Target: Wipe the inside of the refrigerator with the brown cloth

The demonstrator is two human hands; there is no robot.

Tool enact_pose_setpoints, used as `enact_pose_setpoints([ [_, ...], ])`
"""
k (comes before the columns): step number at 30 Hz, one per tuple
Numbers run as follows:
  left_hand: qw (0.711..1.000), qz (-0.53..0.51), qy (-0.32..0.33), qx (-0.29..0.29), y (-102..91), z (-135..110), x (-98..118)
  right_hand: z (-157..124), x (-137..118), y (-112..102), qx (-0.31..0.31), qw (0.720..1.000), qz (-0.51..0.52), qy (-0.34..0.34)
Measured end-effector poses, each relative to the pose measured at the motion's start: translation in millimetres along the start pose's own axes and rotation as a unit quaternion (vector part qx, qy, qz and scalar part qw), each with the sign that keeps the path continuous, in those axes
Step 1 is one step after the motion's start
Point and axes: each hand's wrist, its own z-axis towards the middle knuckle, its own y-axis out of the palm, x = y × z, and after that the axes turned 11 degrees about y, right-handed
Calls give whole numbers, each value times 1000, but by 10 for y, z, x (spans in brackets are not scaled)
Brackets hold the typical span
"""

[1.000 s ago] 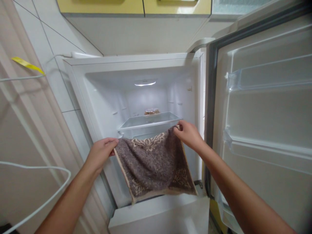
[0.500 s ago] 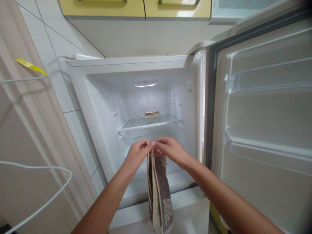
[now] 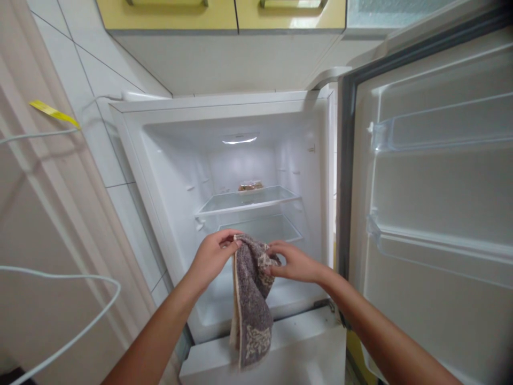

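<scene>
A grey-brown towel (image 3: pixel 253 291) with a cream pattern and pale edges hangs folded between my hands, in front of the open fridge compartment (image 3: pixel 168 182). My left hand (image 3: pixel 214 254) pinches its upper left corner between thumb and fingers. On the other side, my right hand (image 3: pixel 292 262) grips a bunched, patterned part of the cloth. The towel's lower end dangles over the top of the white lower door (image 3: pixel 296 331). Behind the hands are two glass shelves, and a small packaged item (image 3: pixel 250 185) lies on the upper shelf (image 3: pixel 244 201).
The fridge door (image 3: pixel 433 192) stands swung out on the right, with clear plastic door racks (image 3: pixel 441 246). Yellow cabinets (image 3: pixel 172 16) hang above. A white cable (image 3: pixel 108 280) loops at the left, and a yellow tag (image 3: pixel 54 113) sits on another cord.
My hands have moved apart, the right one going right and slightly down. The towel has turned and spread, so its grey face now shows more broadly.
</scene>
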Motion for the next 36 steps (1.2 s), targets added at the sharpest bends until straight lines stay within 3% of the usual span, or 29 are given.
enact_pose_setpoints([
  [4, 1000, 3, -9, 21, -125, -44, 34, -50, -21, -47, -48, 999, -2, 27],
  [8, 998, 6, -41, 47, -303, -117, -21, -70, -209, -233, 32, 997, -14, 67],
  [14, 997, 19, -48, 55, -407, -184, -69, -63, -559, -373, 121, 988, -81, 44],
  [20, 998, 46, -21, 32, -418, -192, 25, -144, -685, -504, 109, 992, -51, 35],
  [25, 990, 127, 28, 50, -372, 60, -120, 101, -481, -545, 149, 984, -90, 45],
  [28, 981, 178, 34, 70, -260, 328, -424, 421, -228, -423, 198, 970, -102, 98],
  [31, 983, 155, -5, 97, -122, 546, -735, 712, 0, -278, 238, 956, -108, 134],
  [34, 987, 95, -7, 130, -4, 548, -937, 802, 166, -162, 254, 952, -108, 136],
  [36, 986, 87, 16, 141, 85, 351, -1062, 692, 308, -41, 253, 954, -101, 124],
])
